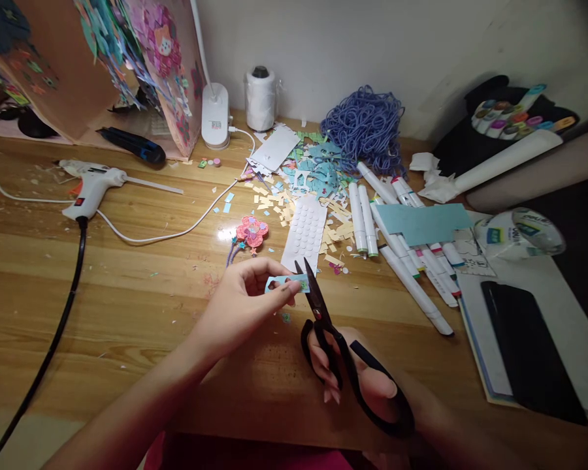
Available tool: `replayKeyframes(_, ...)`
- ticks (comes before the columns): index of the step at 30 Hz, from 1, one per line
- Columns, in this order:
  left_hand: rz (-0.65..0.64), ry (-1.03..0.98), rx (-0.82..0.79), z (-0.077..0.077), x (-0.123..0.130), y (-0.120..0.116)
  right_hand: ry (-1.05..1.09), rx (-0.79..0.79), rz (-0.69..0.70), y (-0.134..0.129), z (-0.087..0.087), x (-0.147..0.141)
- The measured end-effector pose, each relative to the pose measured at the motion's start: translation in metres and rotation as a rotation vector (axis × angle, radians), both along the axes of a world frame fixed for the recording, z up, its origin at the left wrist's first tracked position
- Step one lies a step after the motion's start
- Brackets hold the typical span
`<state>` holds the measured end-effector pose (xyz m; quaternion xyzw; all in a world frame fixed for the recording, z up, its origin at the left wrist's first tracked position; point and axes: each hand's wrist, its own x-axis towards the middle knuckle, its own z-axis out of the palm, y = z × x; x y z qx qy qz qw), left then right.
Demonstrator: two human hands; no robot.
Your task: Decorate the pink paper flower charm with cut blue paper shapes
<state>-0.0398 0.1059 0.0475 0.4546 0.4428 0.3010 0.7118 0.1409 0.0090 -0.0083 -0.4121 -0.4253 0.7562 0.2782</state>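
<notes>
A small, light-blue paper strip point(301, 281) with cut-out gaps and a greenish patch is pinched in the left hand point(255, 290) above the wooden table point(176, 274), at the parted blades of black-handled scissors point(318, 316) gripped by the curled right hand point(373, 381).

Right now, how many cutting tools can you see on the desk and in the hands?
2: the black scissors in the right hand, and a cutter knife by the pink box. Others may be hidden.
</notes>
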Motion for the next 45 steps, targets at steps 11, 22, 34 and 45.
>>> replayKeyframes(11,0.051,0.031,0.011,0.001,-0.001,0.002,-0.100,-0.023,0.031,-0.003,-0.008,0.002)
replayKeyframes(22,0.142,-0.004,0.188,-0.004,-0.003,-0.001,-0.122,-0.060,0.058,-0.002,0.001,0.007)
replayKeyframes(34,0.226,0.016,0.282,-0.007,-0.001,-0.003,-0.140,-0.111,0.141,0.001,0.007,0.010)
replayKeyframes(45,0.212,0.032,0.259,-0.007,-0.001,-0.002,-0.089,-0.107,0.111,0.000,0.006,0.009)
